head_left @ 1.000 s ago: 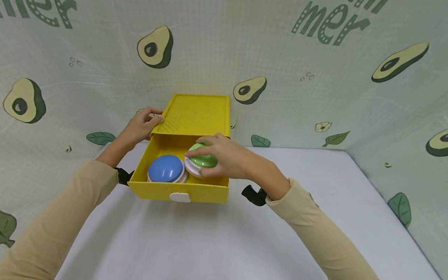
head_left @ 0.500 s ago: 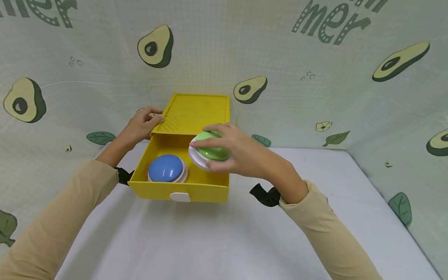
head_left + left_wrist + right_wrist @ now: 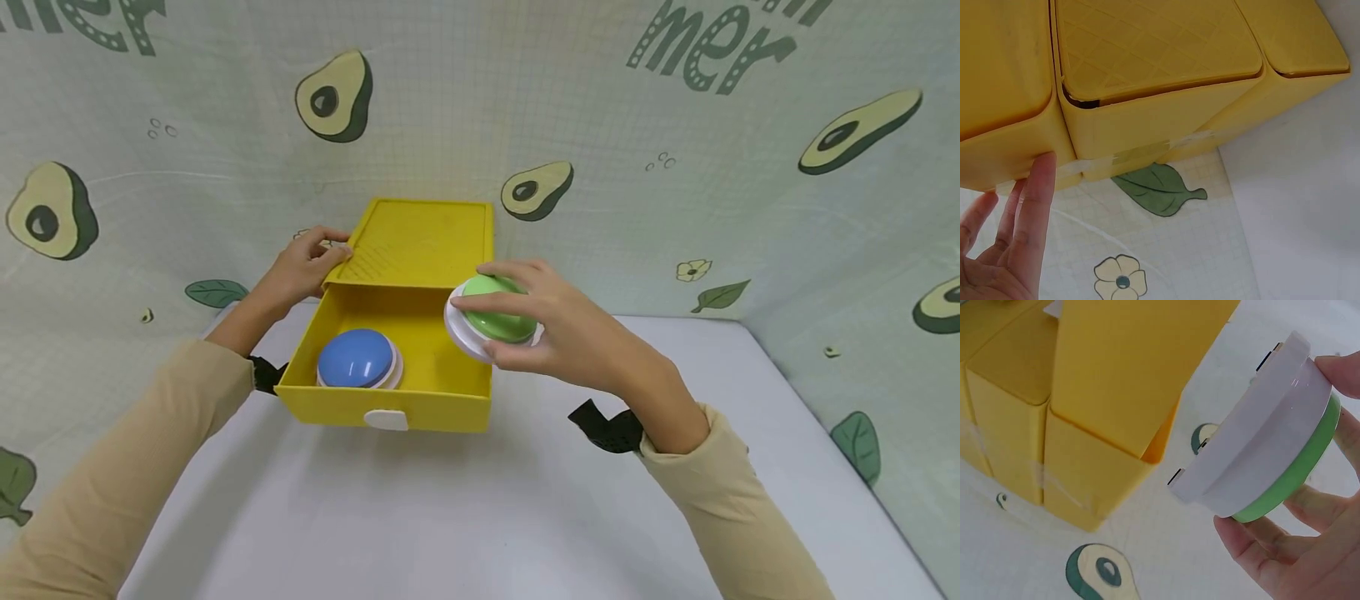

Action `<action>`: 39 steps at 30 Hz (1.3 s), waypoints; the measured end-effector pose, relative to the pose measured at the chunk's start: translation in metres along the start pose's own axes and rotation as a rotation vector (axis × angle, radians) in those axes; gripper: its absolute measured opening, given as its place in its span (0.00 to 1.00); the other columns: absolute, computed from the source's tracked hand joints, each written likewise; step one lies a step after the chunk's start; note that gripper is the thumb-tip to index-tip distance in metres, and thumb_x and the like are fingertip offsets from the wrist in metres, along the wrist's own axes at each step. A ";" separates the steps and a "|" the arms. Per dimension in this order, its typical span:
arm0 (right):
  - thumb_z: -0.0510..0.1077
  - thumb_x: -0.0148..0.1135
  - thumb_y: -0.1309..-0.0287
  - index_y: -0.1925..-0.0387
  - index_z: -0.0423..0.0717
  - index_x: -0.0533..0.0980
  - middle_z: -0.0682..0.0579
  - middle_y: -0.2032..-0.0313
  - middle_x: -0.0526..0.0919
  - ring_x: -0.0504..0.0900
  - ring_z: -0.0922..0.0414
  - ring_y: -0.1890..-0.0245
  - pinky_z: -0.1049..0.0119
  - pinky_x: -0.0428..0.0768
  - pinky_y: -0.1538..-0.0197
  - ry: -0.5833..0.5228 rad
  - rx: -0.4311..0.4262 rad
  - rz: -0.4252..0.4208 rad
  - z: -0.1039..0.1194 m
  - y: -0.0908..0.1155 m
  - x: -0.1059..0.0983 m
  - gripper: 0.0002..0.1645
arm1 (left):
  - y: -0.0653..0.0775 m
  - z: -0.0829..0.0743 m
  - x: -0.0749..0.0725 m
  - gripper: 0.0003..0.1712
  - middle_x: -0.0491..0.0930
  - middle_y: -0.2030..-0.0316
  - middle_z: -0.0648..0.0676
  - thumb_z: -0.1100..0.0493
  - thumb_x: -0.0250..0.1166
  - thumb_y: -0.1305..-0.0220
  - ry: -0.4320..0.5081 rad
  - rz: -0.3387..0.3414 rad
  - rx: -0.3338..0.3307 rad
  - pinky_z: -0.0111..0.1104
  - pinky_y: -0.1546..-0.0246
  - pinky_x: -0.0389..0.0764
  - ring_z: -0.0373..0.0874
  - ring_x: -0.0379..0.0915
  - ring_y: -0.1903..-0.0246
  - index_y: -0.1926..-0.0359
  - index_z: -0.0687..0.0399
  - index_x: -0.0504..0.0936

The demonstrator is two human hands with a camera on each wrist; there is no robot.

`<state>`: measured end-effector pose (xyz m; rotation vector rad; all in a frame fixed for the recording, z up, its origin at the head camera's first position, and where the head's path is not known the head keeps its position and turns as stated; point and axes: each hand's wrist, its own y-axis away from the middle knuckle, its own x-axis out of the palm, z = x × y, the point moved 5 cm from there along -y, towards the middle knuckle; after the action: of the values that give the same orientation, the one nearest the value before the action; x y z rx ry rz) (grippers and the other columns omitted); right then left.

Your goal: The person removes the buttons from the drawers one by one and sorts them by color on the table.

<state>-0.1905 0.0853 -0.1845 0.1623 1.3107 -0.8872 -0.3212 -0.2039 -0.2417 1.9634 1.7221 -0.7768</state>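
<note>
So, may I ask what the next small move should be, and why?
Probably the right hand should lower the round green-and-white domed disc onto the white table, right of the open yellow drawer: the hand holds it tilted in the air, apart from the drawer's side.

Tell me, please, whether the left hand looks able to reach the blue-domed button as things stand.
Probably yes: the yellow drawer is pulled open and nothing covers the blue-domed button, though the left hand, touching the yellow cabinet, would likely have to leave it first.
</note>
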 end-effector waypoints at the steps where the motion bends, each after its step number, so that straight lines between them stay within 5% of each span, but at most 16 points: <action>1: 0.47 0.62 0.45 0.44 0.63 0.75 0.49 0.36 0.65 0.60 0.51 0.38 0.54 0.75 0.47 -0.005 0.004 -0.007 -0.001 0.002 -0.001 0.25 | 0.000 0.000 0.000 0.32 0.68 0.46 0.65 0.42 0.46 0.31 0.001 0.001 0.000 0.33 0.64 0.81 0.53 0.73 0.57 0.33 0.53 0.58; 12: 0.43 0.65 0.48 0.45 0.56 0.76 0.50 0.38 0.68 0.64 0.52 0.42 0.56 0.75 0.52 -0.044 0.053 -0.120 -0.029 0.030 0.000 0.26 | -0.003 0.001 0.001 0.32 0.68 0.45 0.65 0.42 0.46 0.31 0.006 0.003 0.000 0.35 0.63 0.81 0.53 0.72 0.56 0.33 0.53 0.58; 20: 0.43 0.65 0.48 0.46 0.54 0.76 0.48 0.37 0.67 0.64 0.49 0.43 0.54 0.76 0.52 0.013 0.119 -0.171 -0.064 0.043 0.023 0.25 | 0.000 0.000 0.000 0.33 0.68 0.46 0.65 0.41 0.45 0.31 -0.015 -0.006 0.003 0.38 0.60 0.81 0.55 0.72 0.55 0.33 0.53 0.57; 39: 0.46 0.67 0.49 0.46 0.52 0.75 0.39 0.38 0.67 0.65 0.40 0.42 0.46 0.76 0.48 -0.006 0.330 -0.081 -0.129 0.053 0.093 0.26 | -0.002 0.001 0.000 0.32 0.69 0.46 0.65 0.42 0.46 0.31 -0.003 0.005 -0.008 0.33 0.64 0.80 0.53 0.71 0.56 0.33 0.52 0.57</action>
<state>-0.2559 0.1503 -0.3242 0.3659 1.1643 -1.1698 -0.3234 -0.2038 -0.2424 1.9598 1.7153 -0.7691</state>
